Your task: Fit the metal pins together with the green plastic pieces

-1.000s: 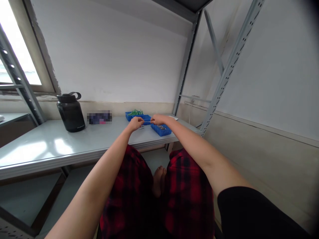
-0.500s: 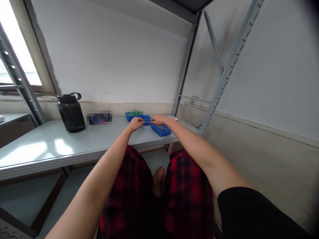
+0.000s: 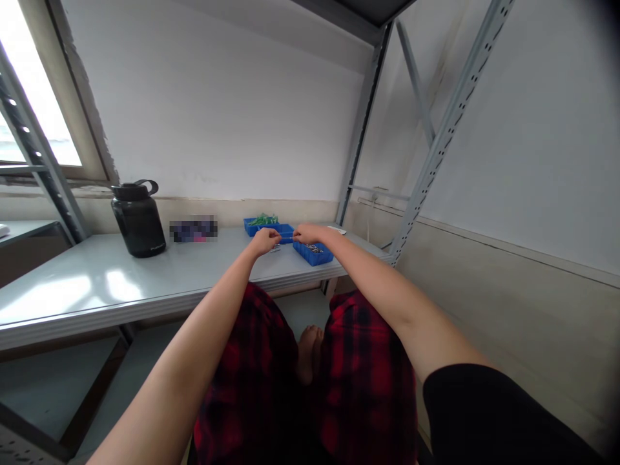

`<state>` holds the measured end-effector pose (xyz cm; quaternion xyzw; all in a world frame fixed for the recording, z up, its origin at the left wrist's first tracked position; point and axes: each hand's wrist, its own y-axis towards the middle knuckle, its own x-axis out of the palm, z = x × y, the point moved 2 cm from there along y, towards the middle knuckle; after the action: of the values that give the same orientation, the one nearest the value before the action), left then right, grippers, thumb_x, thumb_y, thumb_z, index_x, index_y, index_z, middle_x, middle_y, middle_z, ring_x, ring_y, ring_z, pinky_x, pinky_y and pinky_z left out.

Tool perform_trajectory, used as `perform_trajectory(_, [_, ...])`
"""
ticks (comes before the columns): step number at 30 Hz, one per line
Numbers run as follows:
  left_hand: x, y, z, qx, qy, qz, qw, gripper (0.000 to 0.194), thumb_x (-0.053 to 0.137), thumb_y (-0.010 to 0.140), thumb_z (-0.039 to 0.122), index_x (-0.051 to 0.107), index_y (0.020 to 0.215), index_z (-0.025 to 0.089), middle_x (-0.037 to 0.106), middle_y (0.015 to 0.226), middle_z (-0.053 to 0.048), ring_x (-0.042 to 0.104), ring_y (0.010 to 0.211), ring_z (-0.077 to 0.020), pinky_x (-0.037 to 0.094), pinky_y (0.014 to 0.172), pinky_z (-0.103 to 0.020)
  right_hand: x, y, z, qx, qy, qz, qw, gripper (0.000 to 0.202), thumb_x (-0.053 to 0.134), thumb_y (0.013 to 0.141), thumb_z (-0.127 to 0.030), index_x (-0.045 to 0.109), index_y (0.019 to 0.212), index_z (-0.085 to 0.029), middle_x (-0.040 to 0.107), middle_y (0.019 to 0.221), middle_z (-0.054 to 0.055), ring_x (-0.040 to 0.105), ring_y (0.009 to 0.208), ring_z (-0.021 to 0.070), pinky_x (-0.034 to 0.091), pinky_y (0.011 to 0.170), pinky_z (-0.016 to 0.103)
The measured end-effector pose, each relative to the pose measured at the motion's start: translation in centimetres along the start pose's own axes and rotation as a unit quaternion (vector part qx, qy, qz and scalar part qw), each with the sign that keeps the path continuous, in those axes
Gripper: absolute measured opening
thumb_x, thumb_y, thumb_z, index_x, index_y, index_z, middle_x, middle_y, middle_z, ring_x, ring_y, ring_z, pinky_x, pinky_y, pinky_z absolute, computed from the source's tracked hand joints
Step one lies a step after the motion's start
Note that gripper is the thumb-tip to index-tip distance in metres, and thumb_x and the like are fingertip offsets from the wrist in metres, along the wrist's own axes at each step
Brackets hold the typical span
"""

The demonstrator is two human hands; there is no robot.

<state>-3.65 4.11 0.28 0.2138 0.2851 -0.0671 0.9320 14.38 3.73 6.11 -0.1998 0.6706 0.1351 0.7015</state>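
1. blue bins gather near the hands in the head view; clock directions here run from the gap between the hands, with twelve toward the wall (image 3: 217, 103).
2. a thin, pale strip (image 3: 287, 239) spans that gap; its make is too small to tell.
3. the left hand (image 3: 265, 240), at nine, has thumb and fingers drawn together in a pinch, seemingly on one end of the strip.
4. the right hand (image 3: 306, 233), at three, pinches the other end with its fingertips, no visible gap between them.
5. at twelve, just beyond, sits the middle bin (image 3: 287, 230); at ten, the rear bin (image 3: 250, 226) with green pieces (image 3: 265, 219); at four, the front bin (image 3: 317, 258) with small parts (image 3: 314, 248), partly under the right hand.
6. at eight, small metal bits (image 3: 276, 248) lie loose on the table (image 3: 203, 271); the bottle (image 3: 138, 221) stands upright at nine, well apart.
7. as a judgement: so slight a strip could slip if either pinch slackens, or bend if the hands pull unevenly.
8. a dropped strip might get lost among the bits, and a low right wrist could nudge the front bin.
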Motion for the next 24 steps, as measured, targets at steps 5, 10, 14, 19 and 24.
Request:
perform_trajectory(5, [0.0,-0.1,0.0,-0.004,-0.011,-0.003,1.000,0.010,0.063,0.079,0.024,0.067,0.073,0.017,0.068,0.070,-0.005,0.062,0.065,-0.0186,0.048,0.063,-0.028,-0.1,-0.1,0.0,0.000,-0.002,0.002,1.000,0.026,0.050,0.094,-0.032,0.072,0.098,-0.019,0.073,0.095,0.008,0.061,0.072,0.0166,0.037,0.057,0.024])
perform_trajectory(10, [0.0,-0.2,0.2,-0.002,-0.006,0.000,1.000,0.011,0.064,0.079,0.026,0.068,0.074,0.017,0.069,0.070,-0.005,0.062,0.064,-0.0186,0.048,0.061,-0.028,0.0,0.1,0.4,0.001,-0.002,0.001,1.000,0.026,0.051,0.095,-0.031,0.073,0.099,-0.018,0.074,0.095,0.008,0.060,0.070,0.0159,0.038,0.057,0.024])
perform_trajectory(14, [0.0,-0.2,0.2,0.000,0.002,-0.001,1.000,0.012,0.064,0.080,0.027,0.069,0.075,0.017,0.069,0.070,-0.005,0.063,0.064,-0.0184,0.048,0.062,-0.027,0.2,0.3,0.8,0.004,-0.002,0.005,1.000,0.026,0.051,0.095,-0.033,0.073,0.097,-0.020,0.074,0.090,0.006,0.060,0.068,0.0159,0.038,0.058,0.024])
perform_trajectory(19, [0.1,-0.2,0.3,-0.004,0.008,0.000,1.000,0.015,0.060,0.083,0.026,0.068,0.075,0.016,0.069,0.073,-0.006,0.063,0.066,-0.0185,0.048,0.064,-0.028,-0.2,0.3,0.2,0.000,-0.004,0.067,0.998,0.031,0.045,0.099,-0.032,0.072,0.101,-0.016,0.074,0.093,0.010,0.063,0.075,0.0176,0.039,0.063,0.024])
perform_trajectory(24, [0.0,0.0,0.6,-0.004,-0.005,0.020,1.000,0.022,0.053,0.090,0.028,0.071,0.086,0.015,0.069,0.078,-0.006,0.061,0.062,-0.0162,0.046,0.060,-0.026,-0.2,0.4,-1.8,-0.044,0.018,0.107,0.993,0.031,0.042,0.102,-0.028,0.070,0.104,-0.015,0.075,0.099,0.011,0.065,0.084,0.0186,0.042,0.071,0.023])
